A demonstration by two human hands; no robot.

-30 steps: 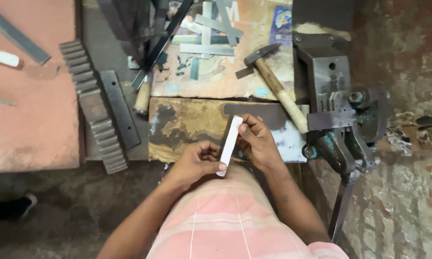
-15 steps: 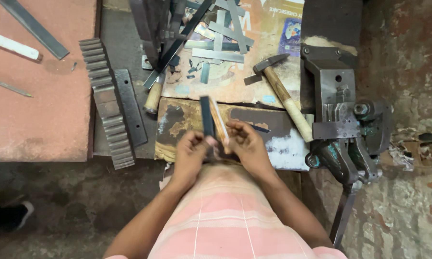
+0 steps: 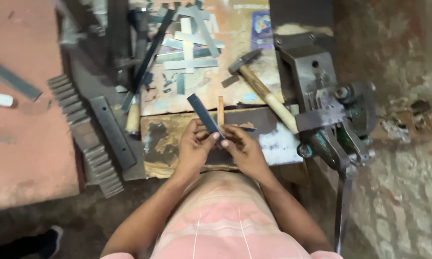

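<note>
- While both hands meet over the near edge of the worn wooden board (image 3: 165, 144), the left hand (image 3: 193, 149) closes its fingers around the lower end of a dark flat metal strip (image 3: 202, 115).
- The strip tilts up and away to the left, its far end standing free above the board.
- The right hand (image 3: 243, 151) pinches the same lower end from the right side, fingertips touching the left hand's.
- A thin pale wooden stick (image 3: 220, 110) stands just right of the strip; whether either hand grips it cannot be told.
- A hammer (image 3: 261, 88) with a pale wooden handle lies slantwise to the right of the hands, head pointing far and left.
- Right of the hammer, a heavy grey metal press (image 3: 321, 96) with a long lever sits at the bench end.
- On the far side, loose light metal strips (image 3: 189, 48) lie crossed in a heap.
- To the left, a toothed metal bar (image 3: 84, 134) lies beside a flat dark plate (image 3: 112, 132), near a reddish surface (image 3: 19, 158).
- A wooden-handled tool (image 3: 132, 117) rests between the plate and the board.
</note>
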